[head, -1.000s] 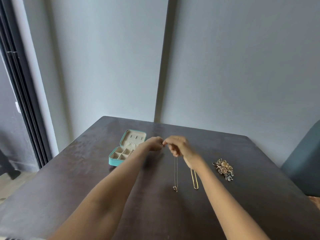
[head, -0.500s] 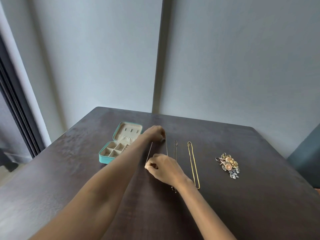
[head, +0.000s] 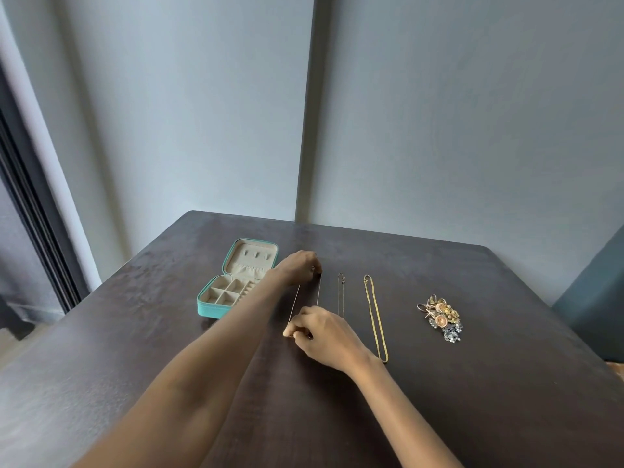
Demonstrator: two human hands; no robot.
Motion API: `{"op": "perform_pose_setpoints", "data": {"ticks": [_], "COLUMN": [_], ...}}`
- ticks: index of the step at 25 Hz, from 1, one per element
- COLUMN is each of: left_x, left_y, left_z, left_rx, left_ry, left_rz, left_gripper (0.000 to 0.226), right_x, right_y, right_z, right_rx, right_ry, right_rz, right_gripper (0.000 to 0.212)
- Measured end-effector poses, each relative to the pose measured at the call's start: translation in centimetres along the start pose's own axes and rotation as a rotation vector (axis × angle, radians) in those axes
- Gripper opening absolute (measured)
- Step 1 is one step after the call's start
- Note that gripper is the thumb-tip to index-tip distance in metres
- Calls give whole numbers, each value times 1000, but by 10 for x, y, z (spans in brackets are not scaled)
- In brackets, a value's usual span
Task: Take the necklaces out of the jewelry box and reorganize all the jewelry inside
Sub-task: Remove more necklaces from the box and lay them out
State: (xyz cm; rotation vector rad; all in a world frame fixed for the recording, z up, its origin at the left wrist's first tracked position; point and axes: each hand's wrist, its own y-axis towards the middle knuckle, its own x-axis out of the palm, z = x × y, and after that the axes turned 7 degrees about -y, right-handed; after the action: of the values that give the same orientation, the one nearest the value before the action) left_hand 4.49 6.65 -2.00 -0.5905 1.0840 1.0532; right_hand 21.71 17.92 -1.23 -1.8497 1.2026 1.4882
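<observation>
The small teal zip-around jewelry box (head: pixel 236 285) with a cream lining is seen lying open on the dark brown wooden bench (head: pixel 439 400), its lid folded back flat and its divided compartments facing up. Just to its right, a very thin pale chain necklace (head: pixel 319 288) is stretched out on the bench in a long narrow loop. Its far end is pinched by the left hand (head: pixel 299 266), and its near end is pinched between the fingertips of the right hand (head: pixel 320 329). Beside it a thin silver-toned necklace (head: pixel 341 295) is laid straight, then a thicker gold chain necklace (head: pixel 374 315). Well apart to the right, a heap of gold and silver earrings (head: pixel 440 319) is seen.
</observation>
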Motion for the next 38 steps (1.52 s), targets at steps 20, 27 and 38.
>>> {"op": "perform_pose_setpoints", "data": {"ticks": [20, 27, 38], "left_x": [-5, -8, -13], "left_y": [-48, -48, -28], "left_z": [25, 29, 31], "left_rx": [21, -121, -234], "left_ry": [283, 314, 297], "left_rz": [53, 47, -6], "left_gripper": [37, 37, 37], "right_x": [-5, 9, 25], "right_y": [-34, -40, -37], "right_z": [2, -4, -9], "right_rx": [99, 116, 99], "right_ry": [-389, -333, -269], "right_rz": [306, 396, 477], "right_gripper": [48, 40, 32]}}
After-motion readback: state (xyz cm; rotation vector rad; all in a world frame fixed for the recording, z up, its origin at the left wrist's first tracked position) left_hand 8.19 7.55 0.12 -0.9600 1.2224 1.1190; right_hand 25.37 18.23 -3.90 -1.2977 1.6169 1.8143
